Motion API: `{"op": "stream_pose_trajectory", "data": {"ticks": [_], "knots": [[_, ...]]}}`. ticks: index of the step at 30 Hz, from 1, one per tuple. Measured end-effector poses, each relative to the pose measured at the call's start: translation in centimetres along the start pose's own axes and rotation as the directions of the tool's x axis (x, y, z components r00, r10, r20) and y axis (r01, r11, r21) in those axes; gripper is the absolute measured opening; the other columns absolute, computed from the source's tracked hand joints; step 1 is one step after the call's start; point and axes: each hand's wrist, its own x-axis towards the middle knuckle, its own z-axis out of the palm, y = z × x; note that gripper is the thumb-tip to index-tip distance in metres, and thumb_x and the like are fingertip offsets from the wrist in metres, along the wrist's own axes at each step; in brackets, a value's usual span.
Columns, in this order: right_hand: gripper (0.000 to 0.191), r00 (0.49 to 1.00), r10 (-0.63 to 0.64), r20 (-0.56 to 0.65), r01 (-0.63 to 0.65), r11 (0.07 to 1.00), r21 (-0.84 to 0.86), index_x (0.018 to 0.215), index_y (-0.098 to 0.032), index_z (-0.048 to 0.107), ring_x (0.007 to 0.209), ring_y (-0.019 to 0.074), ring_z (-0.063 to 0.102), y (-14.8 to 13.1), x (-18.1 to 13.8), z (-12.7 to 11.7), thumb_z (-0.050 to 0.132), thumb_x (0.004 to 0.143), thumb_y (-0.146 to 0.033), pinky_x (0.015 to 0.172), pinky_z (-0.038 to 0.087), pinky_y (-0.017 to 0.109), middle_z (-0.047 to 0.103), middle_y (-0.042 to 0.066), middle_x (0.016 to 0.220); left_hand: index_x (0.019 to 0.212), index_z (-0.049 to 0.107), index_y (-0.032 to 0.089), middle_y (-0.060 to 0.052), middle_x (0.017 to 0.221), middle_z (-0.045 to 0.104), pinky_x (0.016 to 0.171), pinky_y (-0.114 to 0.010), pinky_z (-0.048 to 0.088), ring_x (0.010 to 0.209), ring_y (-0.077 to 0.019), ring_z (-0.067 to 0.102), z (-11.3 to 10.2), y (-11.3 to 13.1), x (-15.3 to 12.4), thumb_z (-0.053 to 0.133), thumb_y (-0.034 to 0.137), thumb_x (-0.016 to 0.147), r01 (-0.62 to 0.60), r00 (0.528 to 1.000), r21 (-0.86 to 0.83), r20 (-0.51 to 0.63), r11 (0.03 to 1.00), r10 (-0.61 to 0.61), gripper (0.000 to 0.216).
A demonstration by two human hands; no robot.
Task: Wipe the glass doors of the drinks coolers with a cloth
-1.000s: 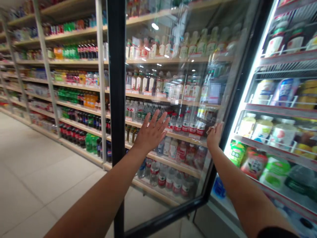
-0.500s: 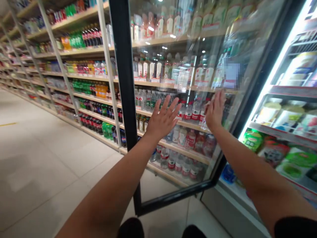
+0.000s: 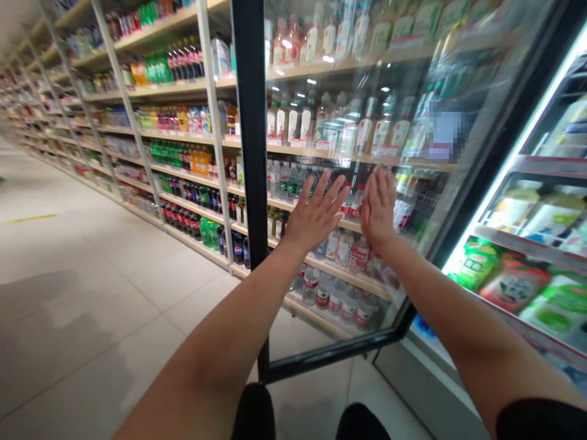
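Observation:
An open glass cooler door (image 3: 251,183) with a black frame stands in front of me. My left hand (image 3: 317,208) is against its glass, palm toward the pane, fingers spread and empty. To its right, my right hand (image 3: 378,206) lies against the same pane, fingers stretched out and close together. Its palm side is hidden, so I cannot tell whether anything thin lies under it. Through the glass, bottles (image 3: 351,302) with red labels show on shelves behind the door.
On the right is the lit cooler (image 3: 527,241), holding bottles and green and red pouches (image 3: 516,282). Long drink shelves (image 3: 183,174) run back on the left. Pale floor tiles (image 3: 105,293) lie in the aisle.
My right hand has moved left across the glass, closer to my left hand. The left hand keeps its spread pose on the pane. The view has shifted slightly.

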Motion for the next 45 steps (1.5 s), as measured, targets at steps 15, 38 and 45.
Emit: {"op": "stream_pose_trajectory", "data": {"ticks": [15,38,45], "knots": [[0.066,0.998,-0.01,0.063,0.01,1.0,0.005,0.165,-0.024,0.012,0.16,0.0261,0.009,-3.8,-0.5,0.4,0.029,0.101,-0.029,0.127,0.02,0.057,0.024,0.008,0.17,0.165,0.006,0.02,-0.007,0.172,0.008,0.13,-0.06,0.002,0.158,-0.0313,-0.003,-0.6,0.5,-0.1,0.04,0.035,0.103,0.004,1.0,0.015,0.007,1.0,-0.004,0.072],[0.062,0.991,0.129,0.03,-0.13,0.991,0.028,0.161,-0.02,0.028,0.159,0.0257,0.015,2.0,-3.2,-0.5,0.029,0.1,-0.027,0.128,0.02,0.058,0.026,0.008,0.169,0.163,0.009,0.02,-0.003,0.173,0.005,0.13,-0.059,-0.002,0.158,-0.0275,-0.01,-0.2,0.2,-0.2,0.041,0.031,0.103,0.015,1.0,-0.031,0.006,0.999,-0.015,0.069],[0.064,0.957,0.289,0.014,-0.289,0.957,0.001,0.16,-0.016,0.029,0.159,0.0284,0.015,1.4,-7.1,-0.1,0.027,0.099,-0.031,0.126,0.021,0.059,0.026,0.013,0.168,0.163,0.006,0.018,-0.006,0.172,0.007,0.128,-0.067,0.006,0.158,-0.031,-0.006,0.0,0.0,-0.2,0.051,0.031,0.097,-0.001,1.0,0.017,-0.005,1.0,0.001,0.08]]}}
